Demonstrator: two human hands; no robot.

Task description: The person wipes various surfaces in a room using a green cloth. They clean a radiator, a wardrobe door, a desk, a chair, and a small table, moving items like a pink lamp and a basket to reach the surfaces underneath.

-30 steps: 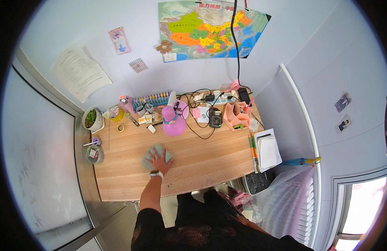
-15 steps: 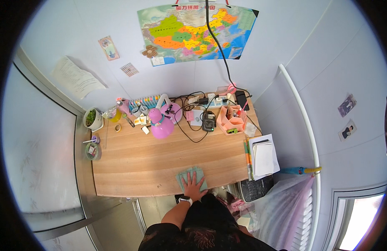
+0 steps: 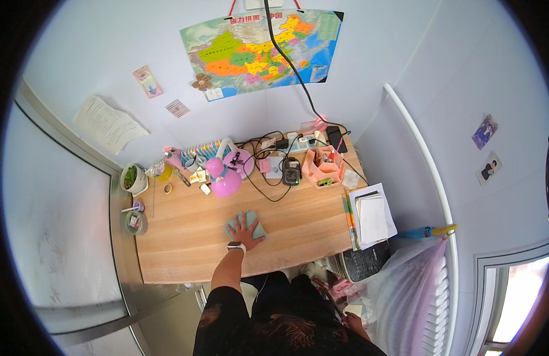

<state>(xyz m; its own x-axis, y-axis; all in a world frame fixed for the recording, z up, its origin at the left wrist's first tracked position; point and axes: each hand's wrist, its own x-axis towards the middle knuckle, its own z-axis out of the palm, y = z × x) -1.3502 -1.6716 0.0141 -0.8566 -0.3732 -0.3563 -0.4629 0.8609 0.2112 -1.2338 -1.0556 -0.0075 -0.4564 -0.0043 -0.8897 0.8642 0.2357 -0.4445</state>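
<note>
The pale green cloth (image 3: 261,229) lies near mid-frame under the left hand (image 3: 245,237), fingers spread; half a second ago it sat nearer the desk's (image 3: 185,237) front edge; the right hand's (image 3: 353,325) state, lower right, I cannot tell

Head view, one: wide fisheye, head-worn; sits above the near edge of a wooden desk (image 3: 310,219), faces steeply down and forward, frames its full breadth from moderate range. Margins: wall map (image 3: 259,56), twelve o'clock; bright window (image 3: 520,302), four; wearer's torso (image 3: 280,326), six; frosted panel (image 3: 64,219), nine.
</note>
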